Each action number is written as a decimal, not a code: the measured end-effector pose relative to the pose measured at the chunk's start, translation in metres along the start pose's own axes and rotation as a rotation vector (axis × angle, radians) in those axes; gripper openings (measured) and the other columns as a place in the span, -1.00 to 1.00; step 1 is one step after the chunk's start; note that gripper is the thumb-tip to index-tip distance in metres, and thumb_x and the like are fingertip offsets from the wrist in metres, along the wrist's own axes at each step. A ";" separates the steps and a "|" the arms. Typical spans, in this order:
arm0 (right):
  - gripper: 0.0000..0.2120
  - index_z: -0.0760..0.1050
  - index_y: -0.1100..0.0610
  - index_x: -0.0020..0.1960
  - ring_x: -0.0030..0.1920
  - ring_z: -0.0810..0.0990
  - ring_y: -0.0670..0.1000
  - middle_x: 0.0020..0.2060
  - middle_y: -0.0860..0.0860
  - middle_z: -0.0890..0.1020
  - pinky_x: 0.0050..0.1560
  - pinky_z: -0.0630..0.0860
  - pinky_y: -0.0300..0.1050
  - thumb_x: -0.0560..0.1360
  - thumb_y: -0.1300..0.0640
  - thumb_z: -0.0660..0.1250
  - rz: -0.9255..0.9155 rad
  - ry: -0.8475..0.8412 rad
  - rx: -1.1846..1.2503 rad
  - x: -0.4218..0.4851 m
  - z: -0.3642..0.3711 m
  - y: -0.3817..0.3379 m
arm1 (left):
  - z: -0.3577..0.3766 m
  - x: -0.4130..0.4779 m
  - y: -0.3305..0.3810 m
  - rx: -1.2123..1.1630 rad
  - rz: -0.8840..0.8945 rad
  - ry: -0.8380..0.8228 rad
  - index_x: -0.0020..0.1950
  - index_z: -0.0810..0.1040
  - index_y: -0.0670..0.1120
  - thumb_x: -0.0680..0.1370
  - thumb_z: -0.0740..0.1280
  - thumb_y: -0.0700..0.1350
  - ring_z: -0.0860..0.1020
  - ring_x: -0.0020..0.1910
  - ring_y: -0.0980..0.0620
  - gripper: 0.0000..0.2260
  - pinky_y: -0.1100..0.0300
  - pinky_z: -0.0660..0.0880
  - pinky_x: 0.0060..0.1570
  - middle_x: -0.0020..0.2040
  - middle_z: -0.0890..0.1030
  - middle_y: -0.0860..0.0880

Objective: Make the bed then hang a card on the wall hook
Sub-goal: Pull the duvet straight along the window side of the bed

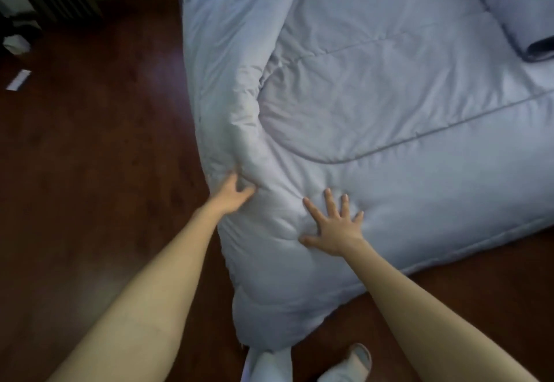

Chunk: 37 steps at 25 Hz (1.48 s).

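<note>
Head view: our left hand [232, 192] clenches a bunched fold at the left edge of the pale blue duvet [389, 96], whose near corner hangs to the floor [90, 171]. Our right hand [332, 228] presses on the duvet, fingers spread. Likely soft and light; grip the edges.

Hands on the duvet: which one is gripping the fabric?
The left hand grips a fold of the duvet; the right hand only presses flat, fingers spread.

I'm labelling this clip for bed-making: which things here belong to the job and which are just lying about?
Job: comforter, gripped at its fold by the left hand, pressed flat by the right hand; pillow.
Lying about: white slip on the floor; small white object beyond it.
</note>
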State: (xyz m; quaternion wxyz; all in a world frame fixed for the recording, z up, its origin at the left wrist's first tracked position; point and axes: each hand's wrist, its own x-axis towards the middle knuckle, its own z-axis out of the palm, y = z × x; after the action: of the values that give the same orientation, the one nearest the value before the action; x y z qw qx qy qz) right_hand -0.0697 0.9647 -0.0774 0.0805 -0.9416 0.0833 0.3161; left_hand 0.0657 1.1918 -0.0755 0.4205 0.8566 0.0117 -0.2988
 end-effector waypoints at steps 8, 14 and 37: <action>-0.25 -0.15 -0.18 0.54 0.56 -0.12 0.15 0.57 -0.03 -0.16 0.45 0.07 0.31 0.52 -0.15 0.21 0.035 -0.103 0.031 -0.028 -0.024 -0.004 | 0.027 -0.073 0.008 0.772 -0.072 -0.343 0.55 0.06 -0.17 0.60 0.15 0.08 0.21 0.51 -0.15 -0.39 0.07 0.18 0.47 0.55 0.15 -0.18; -0.33 -0.07 0.12 0.57 0.57 -0.10 0.09 0.57 -0.04 -0.05 0.46 0.05 0.28 0.58 -0.10 0.10 -0.010 0.166 0.067 -0.030 -0.125 -0.064 | -0.065 -0.097 0.070 0.922 0.126 0.032 0.53 0.11 -0.15 0.62 0.10 0.03 0.12 0.54 -0.07 -0.47 -0.09 0.15 0.47 0.55 0.16 -0.09; -0.44 0.21 0.07 0.49 0.14 0.55 -0.03 0.37 0.00 0.43 -0.12 0.46 -0.40 0.54 0.19 0.31 -0.184 0.887 1.044 0.134 -0.329 -0.354 | -0.403 0.072 0.104 0.498 0.729 0.198 0.42 0.33 0.04 0.55 0.16 -0.13 0.51 0.24 -0.05 -0.58 -0.04 0.51 0.12 0.42 0.38 0.02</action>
State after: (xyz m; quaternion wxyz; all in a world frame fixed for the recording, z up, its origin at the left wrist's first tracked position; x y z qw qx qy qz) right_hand 0.3005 1.2275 0.1357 0.5079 -0.8232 0.1695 -0.1886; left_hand 0.3555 1.4010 0.1494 0.2761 0.9043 -0.3229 -0.0417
